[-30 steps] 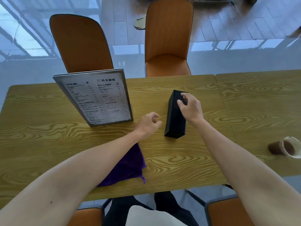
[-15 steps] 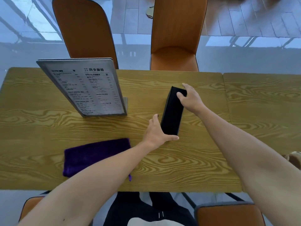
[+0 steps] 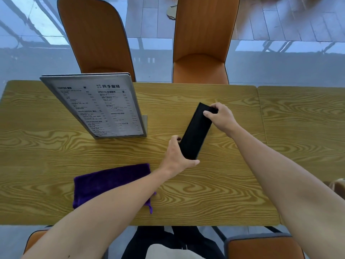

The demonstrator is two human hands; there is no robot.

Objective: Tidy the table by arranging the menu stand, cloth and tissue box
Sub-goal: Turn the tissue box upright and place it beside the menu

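A long black tissue box [image 3: 196,130] lies slanted on the wooden table [image 3: 224,193], right of centre. My left hand [image 3: 176,156] grips its near end and my right hand [image 3: 222,117] grips its far end. A tilted metal menu stand [image 3: 100,105] with printed text stands at the back left. A folded purple cloth [image 3: 104,182] lies flat near the front edge, partly under my left forearm.
Two orange chairs [image 3: 201,40] stand behind the table, over a glossy floor. A second table [image 3: 302,128] adjoins on the right. A cup's edge [image 3: 338,184] shows at the far right. More orange seats sit at the near edge.
My left hand went from a fist beside the box to gripping its near end. The box has been laid down from its edge, and both hands now hold it. The view shifted right.
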